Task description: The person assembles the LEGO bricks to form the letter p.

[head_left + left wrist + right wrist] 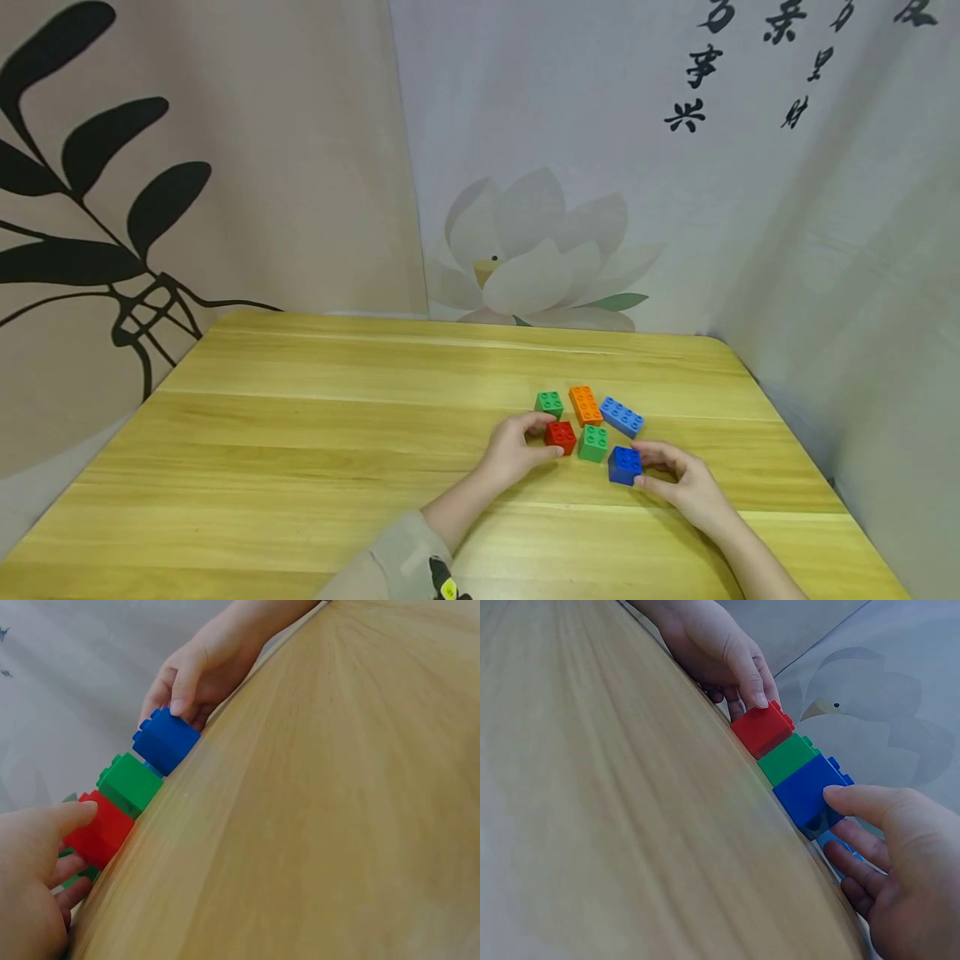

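My left hand [517,448] pinches a red toy brick [561,438] between thumb and forefinger, from its left side. At the right, a dark blue brick [625,466] is pinched by my right hand [684,483], thumb in front and forefinger behind. Both bricks appear to rest on the table. Between them stands a green brick [592,443], studs up, that neither hand seems to hold. In the left wrist view, the thumb lies on the red brick [103,831]; the right wrist view has the other thumb on the dark blue brick [808,793].
Behind the held bricks lie another green brick [549,404], a long orange brick [585,406] and a long lighter blue brick [622,417]. All are on the wooden table [300,433]. A printed curtain [540,150] hangs along the table's far edge.
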The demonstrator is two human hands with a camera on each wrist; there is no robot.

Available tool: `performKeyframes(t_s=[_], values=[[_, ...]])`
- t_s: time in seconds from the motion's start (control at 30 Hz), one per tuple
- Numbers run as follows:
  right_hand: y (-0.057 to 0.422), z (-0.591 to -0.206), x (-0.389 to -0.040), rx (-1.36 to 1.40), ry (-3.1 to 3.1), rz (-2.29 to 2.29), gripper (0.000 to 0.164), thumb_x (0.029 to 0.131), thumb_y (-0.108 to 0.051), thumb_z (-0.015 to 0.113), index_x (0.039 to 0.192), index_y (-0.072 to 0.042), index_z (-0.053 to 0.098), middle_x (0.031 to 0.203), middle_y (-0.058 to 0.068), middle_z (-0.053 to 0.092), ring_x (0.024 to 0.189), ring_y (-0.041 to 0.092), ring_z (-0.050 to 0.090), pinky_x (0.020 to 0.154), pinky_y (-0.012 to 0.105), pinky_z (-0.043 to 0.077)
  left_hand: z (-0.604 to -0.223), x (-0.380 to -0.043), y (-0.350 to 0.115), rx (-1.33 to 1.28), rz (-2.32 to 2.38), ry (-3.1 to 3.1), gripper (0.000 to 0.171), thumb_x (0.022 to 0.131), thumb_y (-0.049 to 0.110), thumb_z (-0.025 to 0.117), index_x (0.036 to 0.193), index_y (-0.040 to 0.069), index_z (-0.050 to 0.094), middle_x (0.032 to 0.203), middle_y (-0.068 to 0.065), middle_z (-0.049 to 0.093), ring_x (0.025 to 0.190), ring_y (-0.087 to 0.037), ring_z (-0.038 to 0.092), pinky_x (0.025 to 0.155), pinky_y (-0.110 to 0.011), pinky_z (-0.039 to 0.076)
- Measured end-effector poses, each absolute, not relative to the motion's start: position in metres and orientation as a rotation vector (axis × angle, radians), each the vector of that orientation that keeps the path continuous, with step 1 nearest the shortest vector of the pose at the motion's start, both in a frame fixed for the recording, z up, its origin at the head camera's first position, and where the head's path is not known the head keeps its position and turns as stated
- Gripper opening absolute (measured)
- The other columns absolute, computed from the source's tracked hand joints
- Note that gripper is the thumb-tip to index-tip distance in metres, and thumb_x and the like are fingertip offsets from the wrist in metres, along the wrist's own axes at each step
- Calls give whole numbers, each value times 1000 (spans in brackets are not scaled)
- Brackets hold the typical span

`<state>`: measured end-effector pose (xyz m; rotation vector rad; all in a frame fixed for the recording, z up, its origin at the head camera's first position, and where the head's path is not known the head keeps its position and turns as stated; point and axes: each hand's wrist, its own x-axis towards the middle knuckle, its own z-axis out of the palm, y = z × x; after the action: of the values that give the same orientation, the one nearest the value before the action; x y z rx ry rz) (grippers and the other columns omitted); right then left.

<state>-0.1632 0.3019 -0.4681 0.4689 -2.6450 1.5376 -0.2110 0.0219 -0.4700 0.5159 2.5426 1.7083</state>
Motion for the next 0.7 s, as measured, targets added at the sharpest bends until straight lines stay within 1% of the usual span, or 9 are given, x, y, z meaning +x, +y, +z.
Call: performKeyframes(t_s=[0.37,0.7], values=[[301,-466,-163,442,-2653,1547,44,83,-7,74,124,1,59,106,11,65,94,10,60,81,25,49,-469,-211,23,512,1722,2536,40,77,12,81,114,8,67,99,5,67,92,-13,58,84,-33,47],[301,-465,-162,436,-2647,1568,43,83,-7,74,123,1,60,104,12,66,94,12,61,81,24,49,-469,-209,17,552,1739,2488,37,78,13,80,113,8,68,97,6,65,91,-15,57,83,-34,46]])
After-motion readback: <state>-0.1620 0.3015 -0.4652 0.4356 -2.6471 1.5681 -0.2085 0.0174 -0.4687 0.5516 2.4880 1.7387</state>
